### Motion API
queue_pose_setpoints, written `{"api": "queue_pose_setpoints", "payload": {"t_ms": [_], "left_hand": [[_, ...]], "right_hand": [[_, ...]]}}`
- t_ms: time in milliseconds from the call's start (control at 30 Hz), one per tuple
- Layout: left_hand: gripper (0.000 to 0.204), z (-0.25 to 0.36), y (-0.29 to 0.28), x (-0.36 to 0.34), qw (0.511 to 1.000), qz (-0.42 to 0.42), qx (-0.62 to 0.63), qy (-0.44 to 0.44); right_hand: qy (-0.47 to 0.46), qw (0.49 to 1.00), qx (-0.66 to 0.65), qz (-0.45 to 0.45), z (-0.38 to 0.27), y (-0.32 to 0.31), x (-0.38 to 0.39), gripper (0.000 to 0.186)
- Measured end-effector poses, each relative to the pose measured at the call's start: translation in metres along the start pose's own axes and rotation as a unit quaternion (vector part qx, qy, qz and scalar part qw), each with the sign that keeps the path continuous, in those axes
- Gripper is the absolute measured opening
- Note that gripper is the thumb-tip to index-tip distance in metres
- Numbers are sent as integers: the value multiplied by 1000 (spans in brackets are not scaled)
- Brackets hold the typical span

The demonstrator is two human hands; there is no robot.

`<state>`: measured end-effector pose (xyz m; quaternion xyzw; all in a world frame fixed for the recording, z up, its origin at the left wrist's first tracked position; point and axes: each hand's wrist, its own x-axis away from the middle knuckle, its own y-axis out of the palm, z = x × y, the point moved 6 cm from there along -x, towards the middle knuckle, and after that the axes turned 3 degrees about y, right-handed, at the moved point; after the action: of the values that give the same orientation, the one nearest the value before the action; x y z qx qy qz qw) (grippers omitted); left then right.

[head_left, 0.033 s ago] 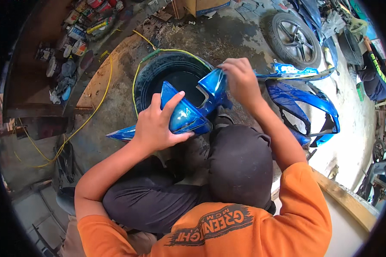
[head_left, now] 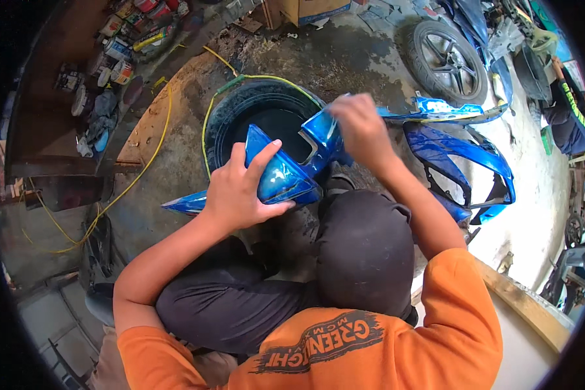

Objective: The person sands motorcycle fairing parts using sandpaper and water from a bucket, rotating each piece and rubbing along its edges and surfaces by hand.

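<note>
My left hand (head_left: pixel 240 188) grips a glossy blue motorcycle body panel (head_left: pixel 278 174) that lies across a black rubber tub (head_left: pixel 221 110), its pointed end sticking out to the left. My right hand (head_left: pixel 357 123), blurred, has its fingers curled at the panel's raised upper section; whatever is inside them is hidden. A thin yellow hose (head_left: pixel 209 117) runs over and around the tub's rim.
More blue panels (head_left: pixel 458 146) and a black wheel (head_left: pixel 442 58) lie to the right. A shelf of cans (head_left: pixel 120 71) is upper left, a cardboard box (head_left: pixel 312 10) at the back, a wooden beam (head_left: pixel 526 305) lower right. Another person (head_left: pixel 562 104) is at the far right edge.
My right hand has shifted slightly downward at the panel's upper section and is now blurred. My left hand and the panel have barely moved.
</note>
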<state>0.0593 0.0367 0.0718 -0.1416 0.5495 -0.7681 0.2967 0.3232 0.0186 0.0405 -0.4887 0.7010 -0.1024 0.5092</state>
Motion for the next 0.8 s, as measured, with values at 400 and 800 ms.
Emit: {"api": "queue_pose_setpoints", "payload": {"t_ms": [400, 800], "left_hand": [[121, -5, 0, 1, 1000, 0, 14, 10], [120, -3, -6, -2, 999, -2, 39, 2]], "right_hand": [[-71, 994, -52, -63, -26, 16, 7, 21], [-10, 1000, -4, -13, 1, 4, -14, 17]]}}
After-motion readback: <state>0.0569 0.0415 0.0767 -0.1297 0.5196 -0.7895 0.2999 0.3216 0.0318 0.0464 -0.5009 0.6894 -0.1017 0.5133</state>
